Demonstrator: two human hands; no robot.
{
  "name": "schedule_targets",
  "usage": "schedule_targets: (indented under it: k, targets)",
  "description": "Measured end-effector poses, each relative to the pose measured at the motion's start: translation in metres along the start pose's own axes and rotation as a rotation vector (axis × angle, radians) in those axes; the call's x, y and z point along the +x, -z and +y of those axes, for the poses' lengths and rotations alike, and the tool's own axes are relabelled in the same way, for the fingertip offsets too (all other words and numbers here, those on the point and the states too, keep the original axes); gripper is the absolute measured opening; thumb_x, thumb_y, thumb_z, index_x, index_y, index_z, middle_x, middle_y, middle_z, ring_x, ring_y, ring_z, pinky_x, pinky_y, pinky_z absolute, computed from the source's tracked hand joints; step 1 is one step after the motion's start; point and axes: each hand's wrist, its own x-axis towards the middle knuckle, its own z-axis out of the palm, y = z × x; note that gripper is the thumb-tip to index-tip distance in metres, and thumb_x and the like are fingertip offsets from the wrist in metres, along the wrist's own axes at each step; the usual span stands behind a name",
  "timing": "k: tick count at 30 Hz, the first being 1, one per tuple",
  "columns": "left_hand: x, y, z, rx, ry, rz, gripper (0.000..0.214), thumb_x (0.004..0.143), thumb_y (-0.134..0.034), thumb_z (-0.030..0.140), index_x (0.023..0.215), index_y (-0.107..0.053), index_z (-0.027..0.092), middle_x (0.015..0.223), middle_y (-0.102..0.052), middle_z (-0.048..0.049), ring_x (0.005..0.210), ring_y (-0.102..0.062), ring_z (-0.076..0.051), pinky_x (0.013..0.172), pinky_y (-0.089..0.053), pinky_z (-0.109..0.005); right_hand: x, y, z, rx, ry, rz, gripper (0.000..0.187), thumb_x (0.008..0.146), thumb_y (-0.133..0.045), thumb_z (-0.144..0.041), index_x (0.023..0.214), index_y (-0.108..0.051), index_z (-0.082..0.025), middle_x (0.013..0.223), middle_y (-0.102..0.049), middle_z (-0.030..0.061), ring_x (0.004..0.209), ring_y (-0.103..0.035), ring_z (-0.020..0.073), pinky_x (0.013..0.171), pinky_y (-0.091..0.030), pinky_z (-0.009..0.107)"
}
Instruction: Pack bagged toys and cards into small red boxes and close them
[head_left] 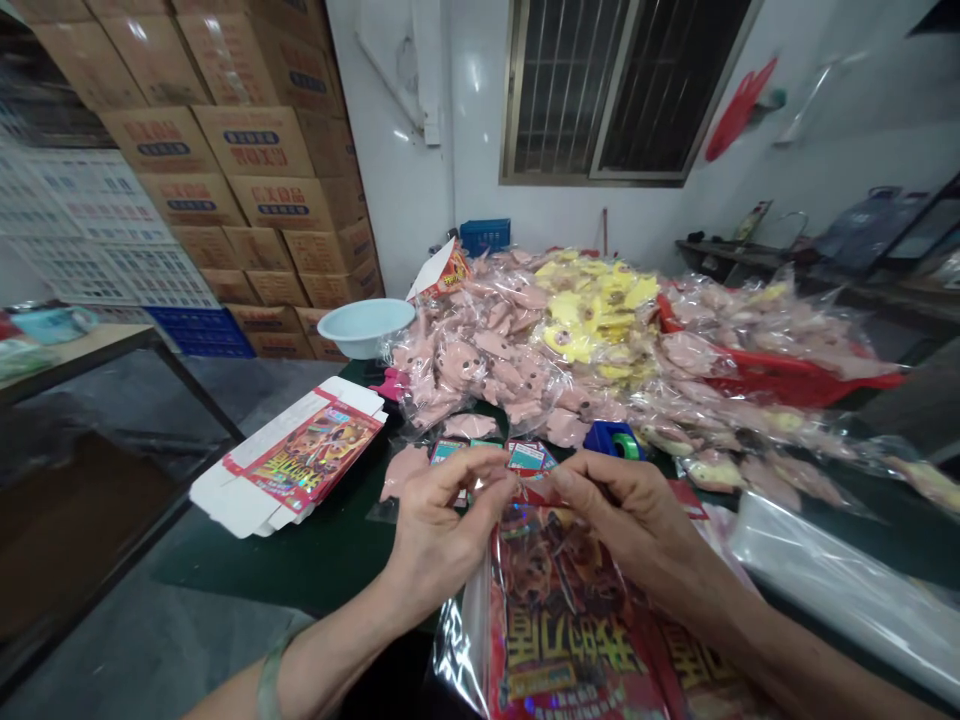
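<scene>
My left hand (455, 515) and my right hand (626, 510) are close together at the near edge of the green table. Both are closed, thumb against fingers, pinching what appears to be the top edge of a clear plastic bag (459, 640). A red printed package (559, 640) with cartoon figures and yellow lettering shows through the plastic below my hands. Just beyond my fingertips lie small teal and red cards (529, 456), partly covered by the hands. A pink, wrapped animal-shaped piece (405, 472) lies beside my left hand.
A large heap of bagged pink pieces (480, 370) and yellow pieces (596, 305) covers the table's back. Around it are a red basket (802, 378), a pale blue basin (367, 328), a blue tape dispenser (609, 438), a flattened printed box (296, 455) and clear plastic sleeves (847, 590).
</scene>
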Motion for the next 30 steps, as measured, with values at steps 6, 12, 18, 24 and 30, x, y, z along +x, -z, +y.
schedule_targets:
  k: [6, 12, 18, 24, 30]
  targets:
    - [0.004, 0.004, 0.001, -0.149, 0.091, -0.011, 0.007, 0.078, -0.065, 0.022, 0.082, -0.066, 0.017, 0.062, -0.066, -0.0003, 0.052, -0.059, -0.012, 0.054, -0.047, -0.023, 0.001, 0.0, 0.012, 0.19, -0.138, -0.063, 0.038, 0.087, -0.047, -0.048, 0.064, -0.045, -0.018, 0.054, -0.041, -0.0055, 0.045, -0.04, 0.0061, 0.042, -0.036, 0.017]
    - [0.008, 0.006, 0.008, -0.118, 0.106, -0.048, 0.025, 0.085, -0.055, 0.028, 0.063, -0.057, 0.016, 0.05, -0.057, 0.0025, 0.047, -0.051, -0.009, 0.053, -0.042, -0.021, 0.009, 0.016, 0.007, 0.009, -0.136, -0.175, 0.035, 0.087, -0.046, -0.044, 0.065, -0.05, -0.017, 0.053, -0.052, -0.0027, 0.044, -0.05, 0.0094, 0.042, -0.042, 0.021]
    - [0.008, 0.003, 0.016, -0.025, 0.052, -0.062, 0.031, 0.085, -0.052, 0.029, 0.057, -0.052, 0.017, 0.05, -0.046, 0.0037, 0.048, -0.04, -0.008, 0.048, -0.033, -0.021, 0.019, 0.03, -0.028, -0.51, 0.293, 0.119, 0.025, 0.076, -0.058, -0.025, 0.099, -0.064, -0.017, 0.091, -0.069, 0.0066, 0.08, -0.064, 0.0182, 0.069, -0.051, 0.031]
    - [0.005, 0.001, 0.021, -0.071, 0.059, -0.094, 0.03, 0.083, -0.056, 0.032, 0.057, -0.053, 0.018, 0.05, -0.042, 0.0043, 0.048, -0.037, -0.009, 0.047, -0.028, -0.022, 0.022, 0.007, -0.039, -0.225, 0.124, -0.075, 0.009, 0.073, -0.057, -0.012, 0.077, -0.064, -0.016, 0.063, -0.062, -0.0009, 0.057, -0.056, 0.0096, 0.053, -0.044, 0.021]
    - [0.003, 0.004, 0.009, -0.176, 0.098, -0.165, 0.037, 0.086, -0.051, 0.038, 0.056, -0.049, 0.017, 0.053, -0.046, 0.0031, 0.052, -0.041, -0.009, 0.053, -0.034, -0.022, 0.022, -0.004, -0.024, 0.172, -0.035, -0.14, 0.022, 0.08, -0.055, -0.03, 0.064, -0.053, -0.016, 0.054, -0.047, -0.0053, 0.047, -0.043, 0.0054, 0.044, -0.034, 0.017]
